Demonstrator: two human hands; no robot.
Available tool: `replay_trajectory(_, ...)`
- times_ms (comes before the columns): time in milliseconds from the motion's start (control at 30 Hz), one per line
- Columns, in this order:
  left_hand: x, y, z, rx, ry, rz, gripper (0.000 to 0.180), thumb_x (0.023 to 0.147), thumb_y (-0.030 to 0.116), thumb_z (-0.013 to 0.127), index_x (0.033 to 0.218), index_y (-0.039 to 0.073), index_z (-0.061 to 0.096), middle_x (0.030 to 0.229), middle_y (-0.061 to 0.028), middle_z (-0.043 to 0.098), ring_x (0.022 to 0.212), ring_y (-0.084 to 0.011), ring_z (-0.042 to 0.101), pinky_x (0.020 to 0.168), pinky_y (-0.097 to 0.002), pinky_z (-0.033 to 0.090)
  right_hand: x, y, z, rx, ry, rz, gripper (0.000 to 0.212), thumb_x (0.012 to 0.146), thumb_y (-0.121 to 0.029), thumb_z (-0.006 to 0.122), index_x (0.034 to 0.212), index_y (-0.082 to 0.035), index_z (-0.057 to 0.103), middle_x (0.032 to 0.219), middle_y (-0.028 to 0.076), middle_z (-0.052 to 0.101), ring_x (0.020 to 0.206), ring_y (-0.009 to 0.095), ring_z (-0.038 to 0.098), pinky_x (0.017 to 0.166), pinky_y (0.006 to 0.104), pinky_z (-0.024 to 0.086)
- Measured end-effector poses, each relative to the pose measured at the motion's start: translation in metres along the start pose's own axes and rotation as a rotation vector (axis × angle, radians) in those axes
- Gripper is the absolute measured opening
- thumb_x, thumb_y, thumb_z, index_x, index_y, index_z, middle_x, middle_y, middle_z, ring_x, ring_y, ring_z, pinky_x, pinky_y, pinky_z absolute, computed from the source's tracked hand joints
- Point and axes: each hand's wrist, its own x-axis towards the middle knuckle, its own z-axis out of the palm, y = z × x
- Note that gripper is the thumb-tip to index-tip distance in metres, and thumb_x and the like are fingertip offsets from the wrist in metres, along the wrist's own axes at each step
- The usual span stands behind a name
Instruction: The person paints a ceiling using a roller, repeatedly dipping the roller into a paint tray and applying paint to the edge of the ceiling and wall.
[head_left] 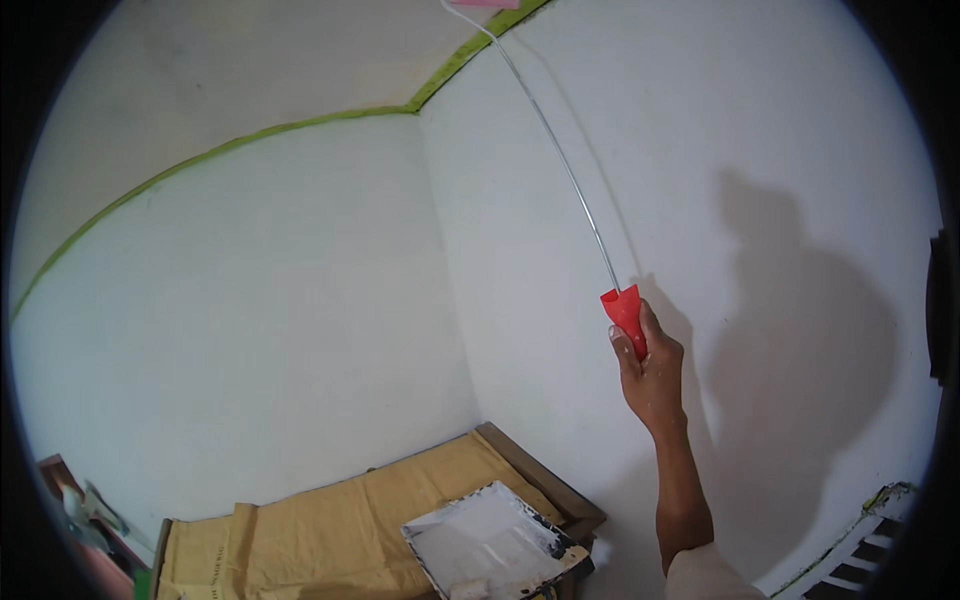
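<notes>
My right hand (655,380) is raised against the right-hand wall and wrapped round the red handle of a paint roller (621,310). Paint specks dot the skin. From the handle a long thin metal rod runs up and bends left near the ceiling corner. At the top edge of the view a pink piece, probably the roller's sleeve, is mostly cut off. Below, a paint tray (480,535) coated in white paint rests near the right end of a surface covered with brown paper (340,525). My left hand is out of view.
Green masking tape (280,128) follows the edge between white walls and ceiling. A shadow (800,330) falls on the right wall. White slatted railing (850,560) stands at lower right, a dark object (938,305) at the right rim, assorted items (85,515) at lower left.
</notes>
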Motion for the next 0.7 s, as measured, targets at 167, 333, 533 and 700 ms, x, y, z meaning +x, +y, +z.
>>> replay_trajectory(167,-0.016,0.053,0.001,0.171,-0.020,0.075,0.045,0.081,0.024,0.058,0.114,-0.006,0.058,0.102,-0.0274,0.064,0.089,-0.0386,0.062,0.078,-0.0482,0.049,0.002,0.010,-0.007,-0.011,0.054,-0.060,0.041,0.092,-0.010,0.060,0.126,0.010,0.047,0.076,0.018,0.062,0.061,0.023,0.059,0.059,0.0321,0.048)
replay_trajectory(333,-0.026,0.069,-0.014,0.164,-0.028,0.016,0.045,0.079,0.027,0.059,0.112,-0.003,0.061,0.103,-0.0261,0.065,0.091,-0.0385,0.062,0.078,-0.0474,0.048,0.002,0.005,-0.018,0.055,0.083,-0.025,0.038,0.091,-0.011,0.062,0.122,0.009,0.051,0.074,0.016,0.061,0.057,0.019,0.055,0.057,0.0301,0.047)
replay_trajectory(533,-0.022,0.059,-0.010,0.226,0.078,0.155,0.039,0.079,0.025,0.058,0.106,-0.003,0.063,0.096,-0.0254,0.066,0.081,-0.0372,0.062,0.071,-0.0479,0.048,-0.024,-0.015,-0.073,0.053,0.202,0.002,0.038,0.091,-0.017,0.060,0.121,0.005,0.054,0.071,0.010,0.059,0.058,0.012,0.049,0.055,0.0267,0.044)
replay_trajectory(700,-0.004,0.018,0.004,0.190,0.091,0.164,0.030,0.079,0.023,0.059,0.094,-0.002,0.063,0.084,-0.0229,0.065,0.072,-0.0349,0.059,0.065,-0.0470,0.046,-0.025,-0.025,-0.076,0.062,0.134,0.158,0.039,0.091,-0.014,0.059,0.124,0.005,0.052,0.074,0.011,0.059,0.060,0.012,0.051,0.056,0.0281,0.045)
